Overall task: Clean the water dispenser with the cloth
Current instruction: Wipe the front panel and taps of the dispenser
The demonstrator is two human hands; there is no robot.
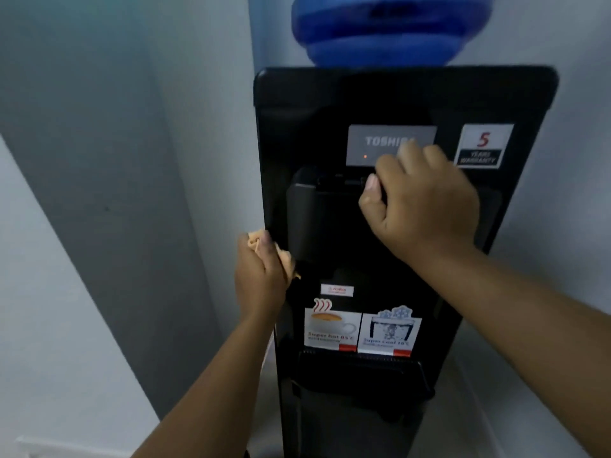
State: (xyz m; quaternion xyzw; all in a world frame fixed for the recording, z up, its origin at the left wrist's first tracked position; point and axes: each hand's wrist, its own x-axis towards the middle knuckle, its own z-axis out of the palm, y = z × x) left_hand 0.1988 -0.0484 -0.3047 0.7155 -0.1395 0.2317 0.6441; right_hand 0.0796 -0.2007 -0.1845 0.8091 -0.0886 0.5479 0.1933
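A tall black water dispenser (406, 104) stands in front of me, with a blue bottle (390, 28) upside down on its top. My left hand (259, 279) grips a crumpled tan cloth (258, 241) and holds it against the dispenser's left front edge, beside the tap recess. My right hand (423, 206) is higher up, its fingers curled round the black tap cover (324, 219) just below the grey brand panel (380, 143). The hand hides the right part of that cover and the taps behind it.
Pale walls close in on the left and behind the dispenser, forming a narrow corner. A drip tray (360, 375) juts out low on the front. Stickers for hot (330, 325) and cold (390, 332) water and a warranty label (484, 145) sit on the front panel.
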